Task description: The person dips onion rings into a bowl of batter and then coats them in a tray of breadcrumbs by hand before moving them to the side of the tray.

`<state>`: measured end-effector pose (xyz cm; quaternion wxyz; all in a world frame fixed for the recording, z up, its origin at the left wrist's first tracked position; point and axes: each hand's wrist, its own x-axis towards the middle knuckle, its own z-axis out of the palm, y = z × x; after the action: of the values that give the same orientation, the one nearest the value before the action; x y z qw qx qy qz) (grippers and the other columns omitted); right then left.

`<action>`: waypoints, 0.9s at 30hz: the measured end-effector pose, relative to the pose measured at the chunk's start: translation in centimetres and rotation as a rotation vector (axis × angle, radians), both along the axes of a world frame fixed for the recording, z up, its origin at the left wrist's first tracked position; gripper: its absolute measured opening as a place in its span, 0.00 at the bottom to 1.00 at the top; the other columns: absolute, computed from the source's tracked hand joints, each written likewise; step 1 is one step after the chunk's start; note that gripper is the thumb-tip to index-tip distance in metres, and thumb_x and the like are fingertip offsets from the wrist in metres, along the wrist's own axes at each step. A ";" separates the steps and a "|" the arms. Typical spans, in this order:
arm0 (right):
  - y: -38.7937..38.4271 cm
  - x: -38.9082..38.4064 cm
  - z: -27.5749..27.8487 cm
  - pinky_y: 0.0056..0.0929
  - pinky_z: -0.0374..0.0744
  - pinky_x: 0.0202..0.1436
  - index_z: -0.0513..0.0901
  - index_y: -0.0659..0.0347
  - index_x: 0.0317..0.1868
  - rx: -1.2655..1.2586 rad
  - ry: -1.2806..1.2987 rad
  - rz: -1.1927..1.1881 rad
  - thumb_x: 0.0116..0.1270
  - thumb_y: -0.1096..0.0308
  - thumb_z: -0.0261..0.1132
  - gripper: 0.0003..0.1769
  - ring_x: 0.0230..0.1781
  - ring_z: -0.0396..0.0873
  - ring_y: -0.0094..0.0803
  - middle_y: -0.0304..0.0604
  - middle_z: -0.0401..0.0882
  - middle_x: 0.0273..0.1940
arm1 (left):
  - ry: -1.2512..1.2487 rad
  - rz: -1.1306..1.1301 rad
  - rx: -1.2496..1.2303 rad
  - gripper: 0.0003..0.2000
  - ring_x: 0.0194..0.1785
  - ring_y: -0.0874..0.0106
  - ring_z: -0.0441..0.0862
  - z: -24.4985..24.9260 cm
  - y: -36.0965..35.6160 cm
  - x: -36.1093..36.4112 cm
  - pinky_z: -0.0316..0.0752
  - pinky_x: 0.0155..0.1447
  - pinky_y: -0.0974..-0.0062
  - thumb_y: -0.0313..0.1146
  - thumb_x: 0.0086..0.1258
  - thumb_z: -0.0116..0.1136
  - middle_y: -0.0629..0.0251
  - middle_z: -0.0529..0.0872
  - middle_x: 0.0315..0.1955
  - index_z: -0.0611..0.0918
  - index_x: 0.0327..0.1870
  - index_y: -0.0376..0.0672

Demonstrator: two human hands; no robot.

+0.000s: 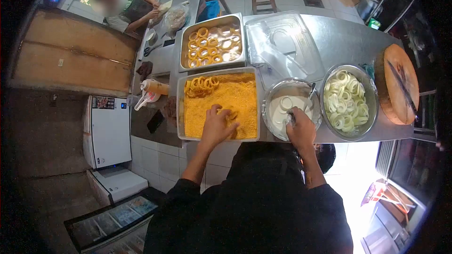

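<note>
My left hand [219, 126] is over the orange breadcrumbs [207, 106], its fingers spread and curved down at the surface, touching crumbs. Several crumb-coated onion rings [203, 83] lie in the back left of this plastic tub [258, 84]. Over the front right of a bowl of pale batter [278, 123], my right hand [301, 129] is closed; a small dark, shiny piece shows at its fingers, and I cannot tell what it is. A batter-covered onion ring [286, 103] sits just ahead of these fingers. A spoon [311, 91] leans in the bowl.
Sliced onion rings [346, 101] fill a metal bowl at right, beside a round chopping board [402, 108] with a knife [401, 87]. Behind the tub, a metal tray [243, 42] holds coated rings. A clear lid [282, 42] lies alongside. Another person [125, 9] works at far left.
</note>
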<state>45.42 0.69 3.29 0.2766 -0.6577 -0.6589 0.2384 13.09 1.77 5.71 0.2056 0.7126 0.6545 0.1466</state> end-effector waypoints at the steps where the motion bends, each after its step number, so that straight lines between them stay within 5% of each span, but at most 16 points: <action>1: 0.0 0.0 0.0 0.51 0.84 0.51 0.82 0.54 0.55 0.007 0.007 -0.009 0.61 0.70 0.71 0.20 0.49 0.87 0.53 0.48 0.87 0.46 | 0.211 -0.075 0.037 0.24 0.68 0.47 0.76 0.1 -0.2 0.5 0.77 0.62 0.46 0.41 0.61 0.80 0.48 0.81 0.58 0.88 0.55 0.39; 4: -0.1 0.0 0.2 0.51 0.84 0.52 0.82 0.54 0.54 0.021 0.008 -0.021 0.60 0.70 0.71 0.20 0.49 0.87 0.53 0.48 0.87 0.46 | 0.209 -0.060 -0.124 0.25 0.71 0.50 0.69 -0.9 -0.3 0.7 0.72 0.66 0.43 0.46 0.61 0.80 0.51 0.78 0.59 0.88 0.53 0.38; 8: -0.1 0.1 -0.1 0.51 0.84 0.52 0.82 0.54 0.54 0.004 -0.001 -0.025 0.60 0.70 0.71 0.20 0.49 0.87 0.53 0.47 0.87 0.47 | 0.095 -0.051 -0.138 0.24 0.66 0.51 0.73 -1.5 0.3 -0.7 0.72 0.67 0.47 0.46 0.62 0.81 0.52 0.78 0.54 0.89 0.51 0.36; 10: -0.1 0.1 -0.5 0.51 0.84 0.52 0.82 0.54 0.53 0.065 0.010 -0.032 0.60 0.70 0.71 0.20 0.48 0.87 0.53 0.46 0.87 0.46 | -0.243 -0.006 -0.068 0.25 0.63 0.49 0.75 -1.2 1.1 -2.1 0.73 0.66 0.51 0.47 0.63 0.82 0.51 0.78 0.54 0.88 0.51 0.35; 14: -0.1 0.0 -0.2 0.50 0.84 0.51 0.82 0.54 0.53 0.025 -0.001 -0.032 0.59 0.71 0.71 0.20 0.48 0.87 0.52 0.46 0.86 0.46 | -0.181 0.020 -0.098 0.30 0.62 0.46 0.78 0.5 1.5 -3.7 0.75 0.66 0.53 0.47 0.62 0.83 0.48 0.79 0.56 0.85 0.57 0.35; 19: 0.0 0.0 0.1 0.50 0.84 0.50 0.80 0.54 0.54 -0.001 -0.017 -0.004 0.59 0.71 0.71 0.21 0.48 0.87 0.52 0.46 0.86 0.45 | 0.203 0.032 -0.260 0.39 0.65 0.47 0.82 -1.2 -0.4 -3.4 0.78 0.67 0.51 0.45 0.60 0.84 0.44 0.84 0.58 0.77 0.68 0.34; 23: 0.0 0.1 0.1 0.50 0.84 0.50 0.80 0.55 0.54 -0.022 -0.022 0.009 0.59 0.71 0.71 0.21 0.48 0.87 0.53 0.46 0.86 0.45 | 0.192 0.055 -0.346 0.36 0.69 0.45 0.81 -2.6 -0.9 -3.4 0.78 0.70 0.52 0.44 0.62 0.82 0.42 0.83 0.62 0.79 0.67 0.34; 27: 0.0 0.1 0.0 0.52 0.84 0.51 0.80 0.55 0.54 -0.007 -0.012 0.003 0.62 0.70 0.70 0.19 0.48 0.86 0.53 0.47 0.85 0.45 | -0.244 0.162 -0.336 0.26 0.65 0.45 0.81 -0.1 0.0 -2.1 0.78 0.66 0.52 0.40 0.65 0.79 0.46 0.83 0.62 0.84 0.59 0.37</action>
<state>45.56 0.72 3.33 0.2697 -0.6590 -0.6608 0.2373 10.99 1.79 5.64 0.3868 0.5904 0.6951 0.1366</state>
